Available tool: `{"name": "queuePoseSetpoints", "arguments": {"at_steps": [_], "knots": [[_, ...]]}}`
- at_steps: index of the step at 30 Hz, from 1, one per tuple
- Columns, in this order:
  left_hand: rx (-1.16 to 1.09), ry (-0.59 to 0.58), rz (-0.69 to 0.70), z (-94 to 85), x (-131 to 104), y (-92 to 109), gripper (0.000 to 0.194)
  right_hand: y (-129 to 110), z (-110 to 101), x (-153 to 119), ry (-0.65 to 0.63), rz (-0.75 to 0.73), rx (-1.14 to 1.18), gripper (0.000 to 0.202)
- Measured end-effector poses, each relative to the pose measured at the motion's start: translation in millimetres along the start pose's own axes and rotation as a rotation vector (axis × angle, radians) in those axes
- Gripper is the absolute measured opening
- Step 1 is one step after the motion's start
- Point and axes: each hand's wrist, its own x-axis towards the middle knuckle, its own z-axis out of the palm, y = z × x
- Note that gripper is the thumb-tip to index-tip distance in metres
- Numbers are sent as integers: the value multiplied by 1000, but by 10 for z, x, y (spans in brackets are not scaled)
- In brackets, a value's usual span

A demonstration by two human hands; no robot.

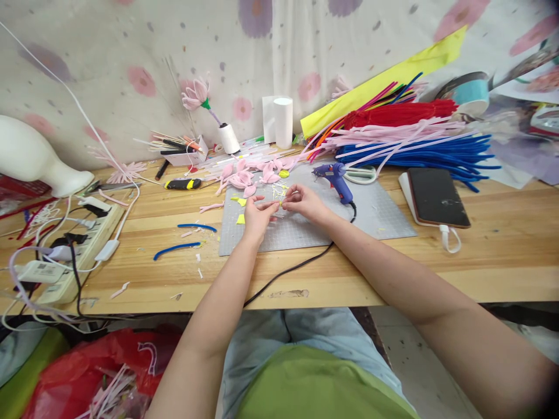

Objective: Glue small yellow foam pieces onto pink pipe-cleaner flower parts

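Over the grey cutting mat (305, 233), my left hand (258, 216) and my right hand (303, 202) meet fingertip to fingertip. Between them is a small yellow piece, pinched by both; its shape is too small to make out. Just behind the fingers lie thin pale strips (278, 190) and pink fuzzy petals (241, 178). Yellow scraps (240, 219) rest left of my left hand. A blue glue gun (335, 179) lies on the mat to the right of my right hand.
Blue, pink and red pipe cleaners (419, 154) are piled at the back right. A phone (440, 198) lies at right. The glue gun's black cord (301, 265) crosses the front. Left are a yellow-black cutter (183, 184), blue stems (177, 250) and a power strip (82, 250).
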Motion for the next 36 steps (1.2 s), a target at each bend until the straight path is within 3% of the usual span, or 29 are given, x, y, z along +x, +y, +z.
{"name": "queuePoseSetpoints", "arguments": {"at_steps": [9, 13, 18, 22, 25, 28, 30, 33, 34, 36], "knots": [[-6, 82, -22, 19, 15, 2, 51, -55, -45, -32, -4, 12, -2, 38], [9, 90, -68, 7, 52, 44, 50, -72, -179, -26, 82, 32, 12, 36], [124, -28, -114, 25, 124, 305, 49, -18, -455, 39, 212, 13, -123, 29], [259, -87, 6, 30, 264, 600, 49, 46, -570, 67, 226, -34, -465, 19], [360, -68, 74, 36, 367, 738, 51, 64, -518, 51, 188, -94, -678, 13], [426, -96, 40, 98, 382, 741, 53, 4, -439, 6, 168, -132, -818, 9], [435, -128, 22, 164, 342, 670, 53, -105, -468, -49, 42, -96, -858, 7], [383, -136, 28, 244, 259, 501, 48, -342, -748, -158, -357, 93, -866, 8], [319, -115, 16, 257, 236, 438, 47, -419, -897, -188, -421, 167, -867, 7], [134, -30, -36, 262, 202, 318, 44, -528, -1217, -207, -323, 215, -914, 9]]}}
